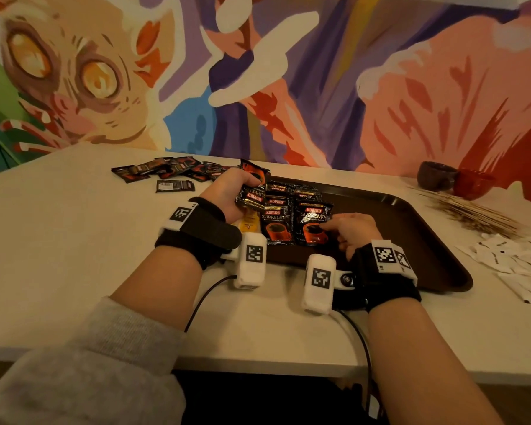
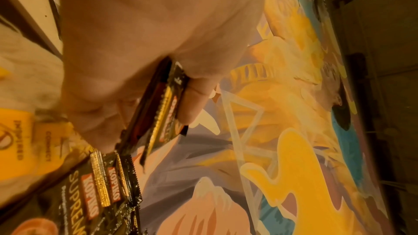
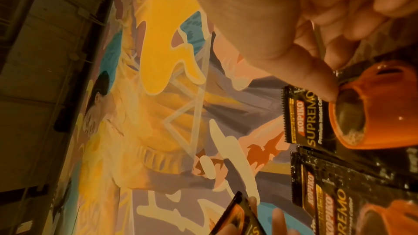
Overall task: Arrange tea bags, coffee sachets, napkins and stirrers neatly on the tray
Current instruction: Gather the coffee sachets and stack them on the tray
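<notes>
Black sachets (image 2: pixel 162 106) gripped edge-on at left wrist, tray (image 1: pixel 411 228) overhead only

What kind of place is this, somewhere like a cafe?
Probably a cafe or a hospitality lounge, though I can't be sure: a big painted mural fills the wall, a brown serving tray holds coffee sachets, and two ceramic cups stand by the wall.

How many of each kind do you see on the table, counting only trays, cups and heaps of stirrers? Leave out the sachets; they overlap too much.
Trays: 1, the dark tray
Cups: 2, a dark cup and a red cup
Heaps of stirrers: 1
Total: 4
</notes>
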{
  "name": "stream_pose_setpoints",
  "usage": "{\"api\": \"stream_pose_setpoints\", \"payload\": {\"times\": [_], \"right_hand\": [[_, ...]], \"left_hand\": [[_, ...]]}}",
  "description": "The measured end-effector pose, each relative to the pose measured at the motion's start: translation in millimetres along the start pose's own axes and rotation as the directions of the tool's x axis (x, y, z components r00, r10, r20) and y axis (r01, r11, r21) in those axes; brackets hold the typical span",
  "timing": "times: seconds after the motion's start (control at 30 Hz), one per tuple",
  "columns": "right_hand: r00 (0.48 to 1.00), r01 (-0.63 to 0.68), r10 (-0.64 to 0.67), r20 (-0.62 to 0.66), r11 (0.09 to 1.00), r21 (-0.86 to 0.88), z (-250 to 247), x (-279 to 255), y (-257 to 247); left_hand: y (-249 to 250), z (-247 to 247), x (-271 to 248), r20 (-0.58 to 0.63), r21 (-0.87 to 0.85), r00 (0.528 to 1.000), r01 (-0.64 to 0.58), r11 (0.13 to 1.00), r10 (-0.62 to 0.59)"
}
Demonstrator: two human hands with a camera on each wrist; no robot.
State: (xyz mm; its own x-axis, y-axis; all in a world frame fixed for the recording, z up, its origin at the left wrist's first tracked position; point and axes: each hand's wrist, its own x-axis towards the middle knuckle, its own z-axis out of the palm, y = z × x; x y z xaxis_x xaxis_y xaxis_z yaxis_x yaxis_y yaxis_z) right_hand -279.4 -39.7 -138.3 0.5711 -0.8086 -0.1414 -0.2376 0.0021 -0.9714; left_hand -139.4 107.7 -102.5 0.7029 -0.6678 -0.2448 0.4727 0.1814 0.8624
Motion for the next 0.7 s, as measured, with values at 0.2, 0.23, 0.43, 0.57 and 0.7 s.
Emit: {"api": "stream_pose_setpoints", "payload": {"times": [0.2, 0.23, 0.43, 0.57, 0.7], "right_hand": [[0.99, 0.052, -0.036, -0.136, 0.992, 0.118, 0, -2, -6], [0.984, 0.094, -0.068, -0.164, 0.983, 0.155, 0, -4, -7], [0.969, 0.204, -0.238, 0.066, 0.922, 0.329, 10, -26, -16], [0.928, 0.259, -0.34, 0.152, 0.883, 0.392, 19, -29, -21], [0.91, 0.289, -0.384, 0.158, 0.858, 0.424, 24, -27, -29]], "left_hand": [[-2, 7, -4, 0.17, 0.018, 0.984, -0.065, 0.998, 0.061], [-3, 8, -5, 0.205, 0.054, 0.975, -0.099, 0.994, 0.086], [-9, 11, -3, 0.324, 0.231, 0.927, -0.272, 0.934, 0.19], [-12, 9, -3, 0.379, 0.285, 0.91, -0.287, 0.915, 0.168], [-10, 10, -7, 0.431, 0.311, 0.899, -0.227, 0.923, 0.076]]}}
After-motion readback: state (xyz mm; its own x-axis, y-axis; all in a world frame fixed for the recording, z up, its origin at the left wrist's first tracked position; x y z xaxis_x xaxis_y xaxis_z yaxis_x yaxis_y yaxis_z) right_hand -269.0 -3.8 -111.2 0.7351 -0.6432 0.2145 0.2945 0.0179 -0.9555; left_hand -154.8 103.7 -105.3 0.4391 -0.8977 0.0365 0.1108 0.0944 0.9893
